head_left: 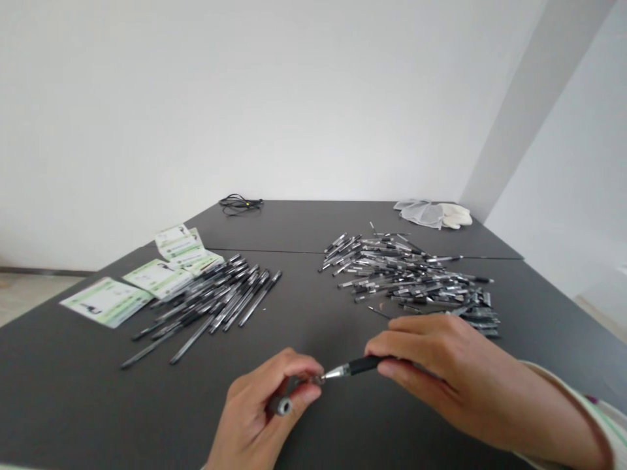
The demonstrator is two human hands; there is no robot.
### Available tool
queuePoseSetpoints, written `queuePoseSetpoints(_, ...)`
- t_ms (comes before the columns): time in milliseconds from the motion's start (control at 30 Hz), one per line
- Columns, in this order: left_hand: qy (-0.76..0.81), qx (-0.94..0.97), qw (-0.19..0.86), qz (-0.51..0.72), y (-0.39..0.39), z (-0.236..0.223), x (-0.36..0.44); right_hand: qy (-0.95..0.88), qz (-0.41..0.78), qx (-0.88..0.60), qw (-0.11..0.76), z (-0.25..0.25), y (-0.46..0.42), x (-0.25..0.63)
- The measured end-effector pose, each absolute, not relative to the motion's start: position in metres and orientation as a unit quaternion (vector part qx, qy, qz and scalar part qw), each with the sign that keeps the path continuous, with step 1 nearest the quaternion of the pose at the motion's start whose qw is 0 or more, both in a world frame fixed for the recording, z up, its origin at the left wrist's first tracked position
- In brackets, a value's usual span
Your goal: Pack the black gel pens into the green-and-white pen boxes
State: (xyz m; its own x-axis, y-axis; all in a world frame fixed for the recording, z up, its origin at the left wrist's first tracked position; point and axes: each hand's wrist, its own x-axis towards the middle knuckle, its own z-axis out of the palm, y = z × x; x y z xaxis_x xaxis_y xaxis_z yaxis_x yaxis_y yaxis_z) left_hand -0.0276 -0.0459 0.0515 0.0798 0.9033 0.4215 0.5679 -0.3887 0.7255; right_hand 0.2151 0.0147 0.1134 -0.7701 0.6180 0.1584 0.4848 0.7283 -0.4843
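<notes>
My right hand is closed around a pen with a black grip and a silver cone tip pointing left. The pen's rear part is hidden by my palm. My left hand is pinched at the pen's tip, with a small clear piece between thumb and fingers. A dark tube with a round hollow end, which looks like a pen cap, sticks out below those fingers. The two hands meet low in the head view, above the dark table.
Left of centre lies a pile of pens, beside green-and-white printed cards. A larger heap of pens and parts spreads out on the right. At the back are a black cable, a white mesh cloth and white gloves.
</notes>
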Motion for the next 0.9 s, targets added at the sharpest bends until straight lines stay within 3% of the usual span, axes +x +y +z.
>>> queuePoseSetpoints(467, 0.443, 0.799, 0.153, 0.376, -0.039, 0.035, -0.022, -0.949, 0.106, -0.293, 0.058, 0.104, 0.003, 0.201)
queuePoseSetpoints(700, 0.428, 0.792, 0.081, 0.429, -0.049, 0.040, -0.017, -0.948, 0.160, -0.271, 0.041, 0.110, -0.003, 0.198)
queuePoseSetpoints(900, 0.520, 0.718, 0.165, 0.432, -0.052, 0.043, -0.021, -0.903, 0.288, -0.308, 0.086, 0.097, 0.002, 0.183)
